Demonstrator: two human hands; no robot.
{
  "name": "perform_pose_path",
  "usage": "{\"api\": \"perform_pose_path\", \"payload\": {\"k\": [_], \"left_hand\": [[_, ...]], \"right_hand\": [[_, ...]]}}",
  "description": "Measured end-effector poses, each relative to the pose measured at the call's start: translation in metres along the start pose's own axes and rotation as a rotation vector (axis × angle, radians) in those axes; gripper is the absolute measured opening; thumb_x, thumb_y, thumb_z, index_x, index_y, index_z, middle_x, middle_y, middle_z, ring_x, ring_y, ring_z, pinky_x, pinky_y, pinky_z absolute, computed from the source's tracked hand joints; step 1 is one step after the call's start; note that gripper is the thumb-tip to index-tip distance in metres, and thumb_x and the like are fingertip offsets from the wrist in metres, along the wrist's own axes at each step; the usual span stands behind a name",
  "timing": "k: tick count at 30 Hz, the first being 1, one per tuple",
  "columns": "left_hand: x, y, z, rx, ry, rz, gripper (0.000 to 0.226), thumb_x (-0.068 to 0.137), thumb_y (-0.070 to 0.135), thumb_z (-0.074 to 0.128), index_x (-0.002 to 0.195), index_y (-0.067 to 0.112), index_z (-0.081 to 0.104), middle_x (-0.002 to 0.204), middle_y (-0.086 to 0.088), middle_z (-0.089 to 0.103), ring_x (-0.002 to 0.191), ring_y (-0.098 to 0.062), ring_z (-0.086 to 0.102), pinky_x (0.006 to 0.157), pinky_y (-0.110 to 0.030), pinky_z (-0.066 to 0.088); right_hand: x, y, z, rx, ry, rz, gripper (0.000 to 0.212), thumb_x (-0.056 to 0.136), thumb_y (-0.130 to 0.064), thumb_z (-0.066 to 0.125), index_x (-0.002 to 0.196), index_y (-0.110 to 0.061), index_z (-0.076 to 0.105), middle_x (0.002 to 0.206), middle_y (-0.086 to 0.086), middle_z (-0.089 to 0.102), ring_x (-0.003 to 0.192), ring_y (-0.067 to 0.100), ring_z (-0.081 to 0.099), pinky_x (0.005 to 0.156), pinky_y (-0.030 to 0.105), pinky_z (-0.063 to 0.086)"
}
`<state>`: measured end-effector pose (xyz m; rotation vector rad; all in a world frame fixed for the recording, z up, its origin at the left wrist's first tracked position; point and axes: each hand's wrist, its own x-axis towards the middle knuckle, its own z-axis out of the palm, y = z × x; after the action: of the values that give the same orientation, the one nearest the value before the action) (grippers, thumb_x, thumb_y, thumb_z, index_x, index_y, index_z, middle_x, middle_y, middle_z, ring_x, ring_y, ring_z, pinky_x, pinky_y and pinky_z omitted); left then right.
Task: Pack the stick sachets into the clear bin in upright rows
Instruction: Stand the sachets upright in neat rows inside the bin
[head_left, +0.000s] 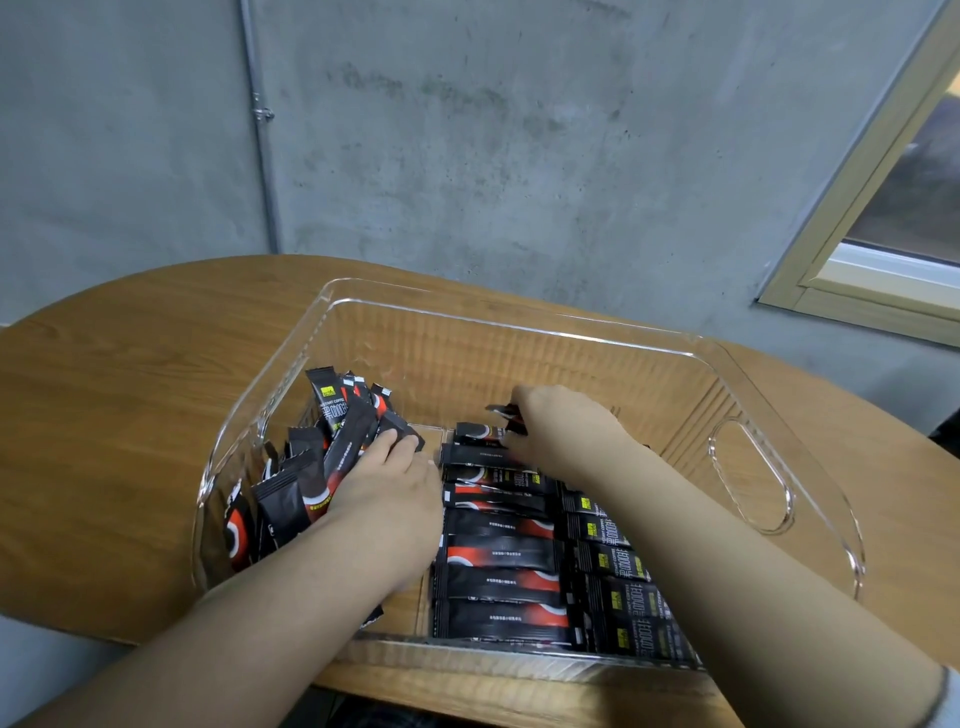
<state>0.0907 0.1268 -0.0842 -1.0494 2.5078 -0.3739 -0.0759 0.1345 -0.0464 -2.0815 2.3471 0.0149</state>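
A clear bin (519, 327) stands on the wooden table, and both my hands are inside it. A loose bunch of black-and-red stick sachets (311, 467) leans against the bin's left wall. My left hand (389, 493) lies against this bunch, fingers laid on a sachet at its top. Rows of sachets (504, 556) fill the bin's middle and right. My right hand (556, 431) pinches a sachet (506, 413) at the far end of the middle row.
The wooden table (130, 389) has a rounded far edge and meets a grey concrete wall (467, 156). A window frame (857, 260) is at the right. The bin has a handle cut-out (748, 473) in its right wall.
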Motion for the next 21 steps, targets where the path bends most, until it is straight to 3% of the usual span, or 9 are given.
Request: {"api": "perform_pose_path", "payload": {"k": [3, 6, 12, 15, 18, 20, 21], "left_hand": [[0.000, 0.001, 0.001, -0.005, 0.014, -0.019, 0.066, 0.097, 0.018, 0.036, 0.150, -0.004, 0.002, 0.158, -0.018, 0.005, 0.146, -0.033, -0.003, 0.116, -0.045, -0.009], [0.000, 0.001, 0.002, -0.027, 0.033, -0.024, 0.067, 0.098, 0.018, 0.033, 0.149, -0.004, -0.004, 0.159, -0.018, -0.003, 0.147, -0.032, -0.005, 0.116, -0.045, -0.009], [0.000, 0.000, 0.004, -0.090, 0.061, -0.027, 0.068, 0.100, 0.024, 0.032, 0.151, 0.004, -0.008, 0.160, -0.009, -0.008, 0.147, -0.027, -0.004, 0.117, -0.042, -0.009], [0.001, 0.000, 0.004, -0.106, 0.059, -0.024, 0.069, 0.100, 0.025, 0.033, 0.151, 0.008, -0.011, 0.160, -0.006, -0.011, 0.147, -0.027, -0.003, 0.117, -0.042, -0.009], [0.000, 0.000, 0.004, -0.100, 0.063, -0.029, 0.071, 0.099, 0.024, 0.033, 0.150, 0.006, -0.013, 0.160, -0.007, -0.012, 0.147, -0.026, -0.003, 0.117, -0.042, -0.009], [0.000, 0.001, 0.003, -0.080, 0.063, -0.038, 0.069, 0.099, 0.022, 0.032, 0.150, 0.003, -0.009, 0.160, -0.011, -0.008, 0.147, -0.027, -0.002, 0.117, -0.042, -0.009], [0.000, 0.001, 0.002, -0.069, 0.058, -0.042, 0.067, 0.098, 0.021, 0.032, 0.151, 0.001, -0.005, 0.160, -0.013, -0.004, 0.146, -0.028, -0.001, 0.117, -0.042, -0.009]], "right_hand": [[-0.005, 0.002, -0.007, 0.318, 0.020, 0.011, 0.037, 0.092, -0.044, 0.054, 0.101, -0.010, 0.043, 0.085, 0.002, 0.056, 0.073, 0.021, 0.053, 0.060, 0.031, 0.041], [-0.010, 0.002, -0.011, 0.576, 0.097, 0.044, 0.035, 0.094, -0.047, 0.047, 0.089, -0.013, 0.040, 0.070, -0.003, 0.045, 0.059, 0.013, 0.042, 0.051, 0.026, 0.032], [-0.015, -0.008, -0.011, 1.278, 0.085, 0.170, 0.037, 0.099, -0.045, 0.035, 0.083, -0.012, 0.041, 0.059, 0.003, 0.053, 0.050, 0.018, 0.057, 0.046, 0.023, 0.044], [-0.015, -0.009, -0.008, 1.242, 0.129, 0.204, 0.043, 0.101, -0.046, 0.029, 0.079, -0.013, 0.046, 0.050, -0.002, 0.056, 0.055, 0.016, 0.056, 0.059, 0.027, 0.044], [-0.020, -0.009, -0.008, 1.162, 0.174, 0.233, 0.052, 0.101, -0.047, 0.025, 0.076, -0.009, 0.051, 0.054, -0.002, 0.062, 0.064, 0.017, 0.046, 0.067, 0.031, 0.040], [-0.022, -0.009, -0.010, 1.173, 0.174, 0.267, 0.058, 0.101, -0.048, 0.024, 0.091, -0.002, 0.059, 0.078, 0.001, 0.068, 0.076, 0.020, 0.059, 0.076, 0.034, 0.043], [-0.023, -0.010, -0.011, 1.160, 0.174, 0.298, 0.060, 0.100, -0.048, 0.025, 0.105, 0.001, 0.059, 0.098, -0.002, 0.064, 0.098, 0.014, 0.058, 0.083, 0.032, 0.043]]}}
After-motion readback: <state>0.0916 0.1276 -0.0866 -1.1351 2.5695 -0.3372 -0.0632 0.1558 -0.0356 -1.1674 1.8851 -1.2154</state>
